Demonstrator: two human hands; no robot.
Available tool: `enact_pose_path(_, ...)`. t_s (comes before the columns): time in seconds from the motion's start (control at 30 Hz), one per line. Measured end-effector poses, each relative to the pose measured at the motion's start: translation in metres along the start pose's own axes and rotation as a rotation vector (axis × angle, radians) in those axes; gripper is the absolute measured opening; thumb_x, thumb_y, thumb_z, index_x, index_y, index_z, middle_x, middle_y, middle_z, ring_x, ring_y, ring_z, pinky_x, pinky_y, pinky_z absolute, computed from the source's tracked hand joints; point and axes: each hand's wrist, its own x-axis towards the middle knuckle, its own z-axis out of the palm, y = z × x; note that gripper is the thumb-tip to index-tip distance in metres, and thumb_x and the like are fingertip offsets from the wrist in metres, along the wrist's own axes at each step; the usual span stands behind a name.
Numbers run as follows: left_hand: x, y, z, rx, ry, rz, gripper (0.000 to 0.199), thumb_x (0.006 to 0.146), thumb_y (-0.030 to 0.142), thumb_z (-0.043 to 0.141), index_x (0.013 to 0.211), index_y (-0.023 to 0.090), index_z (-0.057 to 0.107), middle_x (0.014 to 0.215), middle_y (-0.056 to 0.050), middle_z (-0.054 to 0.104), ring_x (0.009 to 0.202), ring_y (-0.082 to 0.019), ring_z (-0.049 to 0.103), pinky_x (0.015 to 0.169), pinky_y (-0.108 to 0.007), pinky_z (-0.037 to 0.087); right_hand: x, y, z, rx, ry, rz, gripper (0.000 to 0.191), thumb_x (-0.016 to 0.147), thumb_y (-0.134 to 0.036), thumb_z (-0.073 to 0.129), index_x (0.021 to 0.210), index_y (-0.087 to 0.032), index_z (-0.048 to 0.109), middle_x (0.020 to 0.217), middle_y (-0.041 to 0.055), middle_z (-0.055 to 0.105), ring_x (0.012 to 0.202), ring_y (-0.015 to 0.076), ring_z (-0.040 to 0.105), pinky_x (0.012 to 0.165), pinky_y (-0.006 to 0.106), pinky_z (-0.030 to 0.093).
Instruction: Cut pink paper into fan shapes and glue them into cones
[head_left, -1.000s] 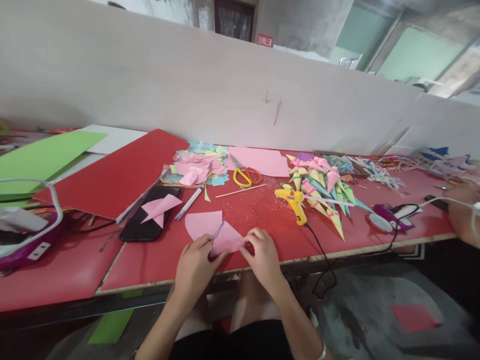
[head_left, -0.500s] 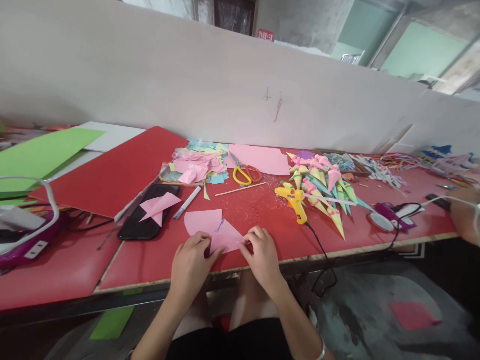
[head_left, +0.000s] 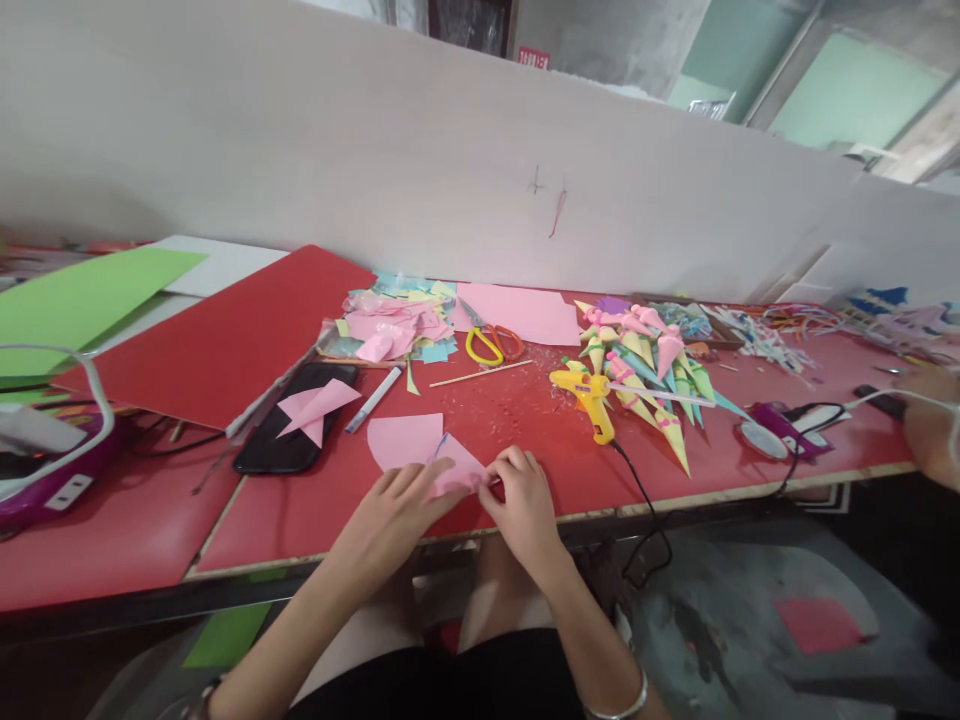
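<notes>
A pink paper piece point(head_left: 463, 462) lies at the front edge of the red table, partly over another pink piece with a curved edge point(head_left: 397, 440). My left hand point(head_left: 401, 505) rests over the near piece with its fingers extended and spread on the paper. Thumb and index finger of my right hand point(head_left: 521, 500) are pinched at the right corner of that same paper. A short dark line shows on the paper above my left fingers. The marker point(head_left: 373, 400) and the black phone point(head_left: 289, 425) with pink cutouts point(head_left: 316, 408) on it lie to the left.
Scissors point(head_left: 493, 345), a thin stick point(head_left: 480, 374) and paper scraps point(head_left: 397, 325) lie behind. A yellow glue gun point(head_left: 591, 400) and a heap of paper cones point(head_left: 660, 360) are at right. Another person's arm point(head_left: 934, 425) shows at the far right.
My left hand has moved right and its fingers have stretched out over the paper, towards my right hand. The right hand still pinches the corner, nearly in place.
</notes>
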Motion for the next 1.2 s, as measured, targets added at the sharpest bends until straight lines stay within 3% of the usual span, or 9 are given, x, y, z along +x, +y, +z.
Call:
enact_pose_path(0.07,0.004,-0.002,-0.006,0.013,-0.087,0.134,0.048,0.079,0.006,0.044,0.122,0.029,0.046,0.111,-0.002,0.06,0.094,-0.019,0.055,0.079,-0.031,0.039,0.0,0.0,-0.001,0.013,-0.015,0.015,0.008,0.076,-0.016,0.058,0.069,-0.019,0.057,0.078,0.0026,0.055,0.076,0.0181,0.049,0.071,0.03,0.039)
enact_pose_path(0.17,0.004,-0.005,-0.008,0.034,-0.136,0.179,0.048,0.081,0.006,0.042,0.125,0.026,0.043,0.108,-0.001,0.062,0.092,-0.018,0.056,0.077,-0.031,0.038,0.001,-0.001,-0.002,0.034,-0.033,0.032,0.007,0.076,-0.018,0.06,0.069,-0.019,0.058,0.079,0.0031,0.055,0.078,0.0186,0.05,0.071,0.031,0.04)
enact_pose_path(0.43,-0.01,-0.009,0.0,-0.075,-0.089,0.12,0.048,0.081,0.004,0.038,0.122,0.026,0.047,0.118,0.0,0.06,0.101,-0.016,0.054,0.079,-0.028,0.037,0.003,0.015,-0.01,0.09,-0.059,0.016,0.008,0.076,-0.012,0.056,0.075,-0.019,0.058,0.081,0.0032,0.055,0.08,0.0191,0.05,0.073,0.031,0.041)
enact_pose_path(0.6,-0.01,-0.008,-0.002,-0.152,-0.068,0.076,0.041,0.081,0.017,0.044,0.12,0.026,0.05,0.118,-0.002,0.06,0.101,-0.019,0.054,0.086,-0.032,0.036,0.003,0.029,-0.019,0.1,-0.077,-0.018,0.016,0.078,-0.007,0.048,0.082,-0.018,0.058,0.084,0.0044,0.056,0.083,0.0196,0.051,0.076,0.033,0.042)
enact_pose_path(0.73,-0.012,-0.01,0.003,-0.201,-0.043,0.097,0.041,0.083,0.036,0.047,0.124,0.026,0.047,0.119,-0.003,0.059,0.103,-0.02,0.052,0.089,-0.033,0.035,-0.004,0.024,-0.02,0.132,-0.063,-0.19,0.034,0.081,-0.003,0.037,0.101,-0.02,0.059,0.101,0.0067,0.059,0.096,0.0185,0.051,0.084,0.033,0.042)
enact_pose_path(0.87,-0.015,-0.012,0.006,-0.177,-0.027,0.099,0.045,0.082,0.042,0.049,0.124,0.025,0.047,0.118,-0.003,0.06,0.102,-0.02,0.052,0.089,-0.034,0.035,-0.012,0.012,-0.018,0.115,-0.215,-0.384,0.037,0.085,-0.01,0.042,0.114,-0.027,0.056,0.121,0.0019,0.055,0.112,0.0163,0.046,0.094,0.033,0.037)
enact_pose_path(1.07,-0.031,-0.019,0.0,-0.099,0.007,0.029,0.041,0.078,0.043,0.053,0.117,0.028,0.052,0.109,-0.002,0.064,0.097,-0.022,0.056,0.091,-0.039,0.033,-0.013,0.007,-0.023,0.063,-0.293,-0.385,0.038,0.085,-0.014,0.045,0.12,-0.026,0.052,0.125,0.0005,0.054,0.116,0.0156,0.044,0.098,0.034,0.033)
enact_pose_path(1.2,-0.037,-0.031,-0.004,-0.074,0.007,0.089,0.042,0.078,0.039,0.054,0.118,0.028,0.052,0.106,-0.002,0.066,0.094,-0.021,0.058,0.089,-0.037,0.036,-0.018,0.004,-0.024,0.035,-0.278,-0.372,0.039,0.084,-0.014,0.046,0.121,-0.028,0.051,0.125,0.0008,0.054,0.117,0.0161,0.044,0.099,0.038,0.031)
